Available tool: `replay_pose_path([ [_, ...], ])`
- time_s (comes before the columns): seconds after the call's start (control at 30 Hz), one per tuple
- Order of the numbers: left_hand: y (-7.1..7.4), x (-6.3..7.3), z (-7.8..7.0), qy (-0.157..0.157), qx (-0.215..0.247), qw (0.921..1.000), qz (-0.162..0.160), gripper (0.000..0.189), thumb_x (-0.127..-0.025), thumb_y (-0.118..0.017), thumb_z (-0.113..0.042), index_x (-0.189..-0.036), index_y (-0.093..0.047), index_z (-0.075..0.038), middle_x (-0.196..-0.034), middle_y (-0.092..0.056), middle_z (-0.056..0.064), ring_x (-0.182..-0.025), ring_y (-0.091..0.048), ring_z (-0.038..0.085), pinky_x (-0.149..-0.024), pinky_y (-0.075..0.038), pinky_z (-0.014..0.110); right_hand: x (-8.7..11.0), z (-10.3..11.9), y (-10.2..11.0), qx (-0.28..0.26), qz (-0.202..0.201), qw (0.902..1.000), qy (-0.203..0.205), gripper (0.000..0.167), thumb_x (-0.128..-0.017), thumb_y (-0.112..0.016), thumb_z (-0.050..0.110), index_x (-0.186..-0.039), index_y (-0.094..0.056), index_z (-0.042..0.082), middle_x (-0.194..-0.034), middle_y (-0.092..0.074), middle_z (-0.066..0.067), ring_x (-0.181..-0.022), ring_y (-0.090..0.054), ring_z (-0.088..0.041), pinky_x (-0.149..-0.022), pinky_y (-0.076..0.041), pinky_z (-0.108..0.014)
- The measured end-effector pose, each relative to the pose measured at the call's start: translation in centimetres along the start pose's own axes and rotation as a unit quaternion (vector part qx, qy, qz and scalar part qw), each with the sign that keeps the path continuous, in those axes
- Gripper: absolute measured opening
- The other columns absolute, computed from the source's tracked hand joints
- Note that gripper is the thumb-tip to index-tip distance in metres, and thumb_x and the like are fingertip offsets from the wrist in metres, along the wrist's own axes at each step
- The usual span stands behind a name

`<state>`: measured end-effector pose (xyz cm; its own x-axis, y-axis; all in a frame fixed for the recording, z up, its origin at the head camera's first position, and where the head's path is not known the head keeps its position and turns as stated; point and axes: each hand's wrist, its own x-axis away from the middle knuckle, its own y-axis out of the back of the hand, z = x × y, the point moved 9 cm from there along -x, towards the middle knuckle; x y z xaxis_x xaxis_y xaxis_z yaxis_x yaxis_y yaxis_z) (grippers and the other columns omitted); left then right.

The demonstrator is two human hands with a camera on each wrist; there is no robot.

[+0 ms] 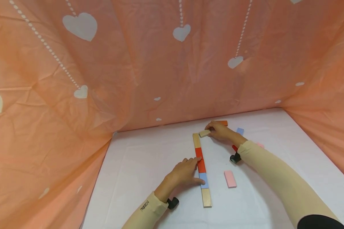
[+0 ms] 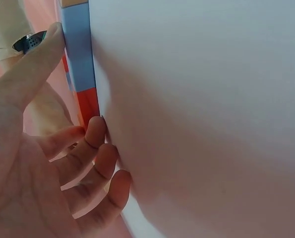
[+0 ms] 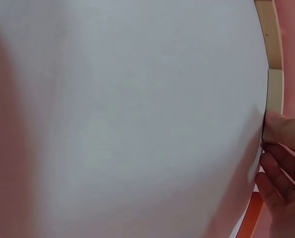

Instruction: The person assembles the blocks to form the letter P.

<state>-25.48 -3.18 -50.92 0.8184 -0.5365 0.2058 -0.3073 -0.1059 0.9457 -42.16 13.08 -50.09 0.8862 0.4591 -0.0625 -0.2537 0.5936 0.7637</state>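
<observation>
A straight row of flat blocks runs away from me on the white table: a plain wooden block (image 1: 206,198) nearest, then a light blue block (image 1: 203,180), a red stretch (image 1: 199,152) and another plain wooden block (image 1: 196,140) at the far end. My left hand (image 1: 184,171) touches the row from the left, thumb at the blue block and index finger on the red, fingers loosely extended. With thumb and fingers my right hand (image 1: 219,131) pinches a loose plain wooden block (image 1: 204,133). In the right wrist view that wooden block (image 3: 274,94) appears right at the row's end.
Right of the row lies a pink block (image 1: 230,179). An orange block (image 1: 223,123) sits beyond my right hand, and a blue block (image 1: 240,130) beside that wrist. The right forearm partly covers a red piece (image 1: 234,148) and another pink one (image 1: 260,145). An orange curtain (image 1: 160,79) surrounds the table.
</observation>
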Motion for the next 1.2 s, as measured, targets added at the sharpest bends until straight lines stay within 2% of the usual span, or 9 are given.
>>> replay_pose_path([
  [0.23, -0.02, 0.12, 0.00, 0.001, 0.005, 1.0000, 0.000, 0.102, -0.083, -0.089, -0.059, -0.163, -0.043, -0.015, -0.147, -0.062, 0.004, -0.127, -0.060, 0.026, -0.105, -0.053, 0.044, 0.09, 0.13, -0.17, 0.002, 0.002, 0.9999, 0.010, 0.027, -0.101, -0.072, 0.004, -0.127, -0.070, -0.003, -0.119, -0.066, -0.016, -0.113, -0.063, -0.034, -0.109, -0.051, -0.054],
  [0.63, -0.03, 0.12, -0.06, -0.002, -0.006, 1.0000, 0.001, 0.103, -0.082, -0.089, -0.061, -0.163, -0.043, -0.015, -0.142, -0.064, 0.003, -0.118, -0.060, 0.022, -0.099, -0.054, 0.040, 0.25, 0.31, -0.25, 0.011, 0.006, 0.9999, 0.004, 0.028, -0.100, -0.074, 0.006, -0.128, -0.070, -0.002, -0.115, -0.066, -0.014, -0.107, -0.061, -0.031, -0.105, -0.053, -0.052],
  [1.0, -0.18, 0.11, 0.04, 0.001, -0.003, 1.0000, 0.002, 0.103, -0.082, -0.089, -0.061, -0.163, -0.042, -0.016, -0.147, -0.063, 0.004, -0.123, -0.060, 0.024, -0.102, -0.053, 0.041, 0.35, 0.46, -0.25, 0.014, 0.011, 0.9998, -0.007, 0.029, -0.100, -0.074, 0.007, -0.128, -0.071, -0.001, -0.117, -0.066, -0.015, -0.109, -0.061, -0.032, -0.107, -0.052, -0.053],
  [1.2, -0.04, 0.10, -0.01, 0.000, -0.001, 1.0000, 0.000, 0.103, -0.083, -0.088, -0.060, -0.163, -0.043, -0.015, -0.148, -0.062, 0.004, -0.124, -0.060, 0.025, -0.102, -0.053, 0.042, 0.34, 0.14, -0.30, -0.011, 0.018, 0.9995, -0.023, 0.032, -0.101, -0.074, 0.008, -0.132, -0.068, 0.001, -0.124, -0.065, -0.016, -0.117, -0.061, -0.035, -0.112, -0.050, -0.054],
])
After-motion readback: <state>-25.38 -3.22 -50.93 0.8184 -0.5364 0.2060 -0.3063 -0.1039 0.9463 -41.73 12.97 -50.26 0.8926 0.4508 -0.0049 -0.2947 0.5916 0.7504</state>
